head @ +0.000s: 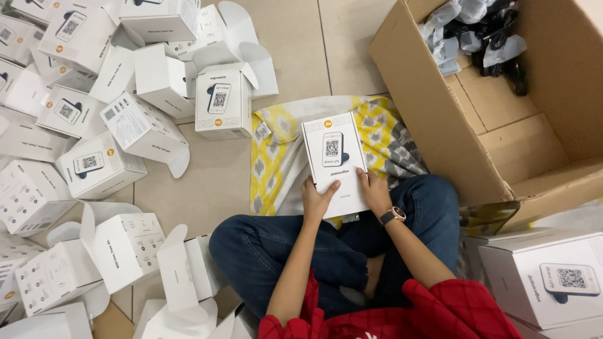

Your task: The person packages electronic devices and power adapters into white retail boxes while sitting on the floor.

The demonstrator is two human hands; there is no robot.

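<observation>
Head view looks down on a person who sits cross-legged on a tiled floor (pixel 301 44), on a yellow and grey patterned cloth (pixel 276 157). Both hands hold one small white product box (pixel 334 160) over the lap, its printed front turned up toward the camera, probably so the face can be seen while it is handled. The left hand (pixel 317 199) takes the lower left edge, thumb on top of the front; fingers are closed around the box side. The right hand (pixel 375 191), with a wristwatch (pixel 392 215) on its wrist, presses the lower right edge, fingers bent over the front. So both hands are clamped on the same box, not spread free.

To the left, many white boxes of the same kind (pixel 94 157) lie scattered, several with flaps open, within easy reach of the left arm. At the right, an open cardboard carton (pixel 502 144) holds black cables in clear bags (pixel 477 34), close beside the right knee. More closed white boxes (pixel 546 276) are stacked at the lower right.
</observation>
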